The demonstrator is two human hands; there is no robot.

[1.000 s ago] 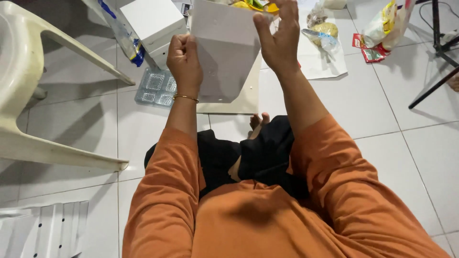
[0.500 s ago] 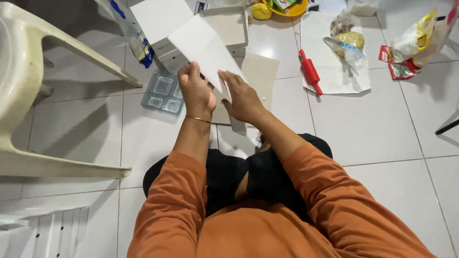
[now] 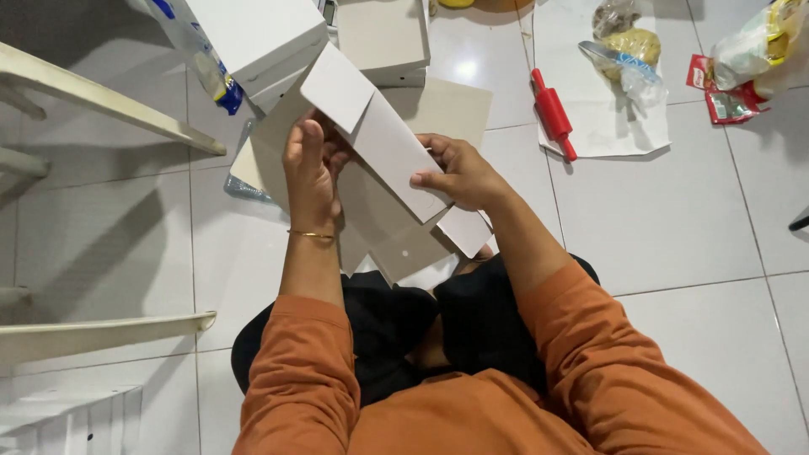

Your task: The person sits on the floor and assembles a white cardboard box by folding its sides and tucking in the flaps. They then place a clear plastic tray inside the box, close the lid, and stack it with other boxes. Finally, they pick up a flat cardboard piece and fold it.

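Tiled floor [image 3: 674, 211], hands [image 3: 388, 168] gripping cardboard sheet [image 3: 383, 156]

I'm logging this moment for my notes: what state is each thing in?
Flat grey-white cardboard box blank: partly folded, held up off the floor.
Left hand: gripping the blank's left edge.
Right hand: pinching its folded flap.
Finished white boxes: closed, stacked.
Red rolling pin: lying on white paper.

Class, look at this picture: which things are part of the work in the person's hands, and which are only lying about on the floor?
In hand:
flat cardboard box blank, held by left hand and right hand
finished white boxes

Lying about:
red rolling pin
bagged dough on paper
snack packets
white plastic chair
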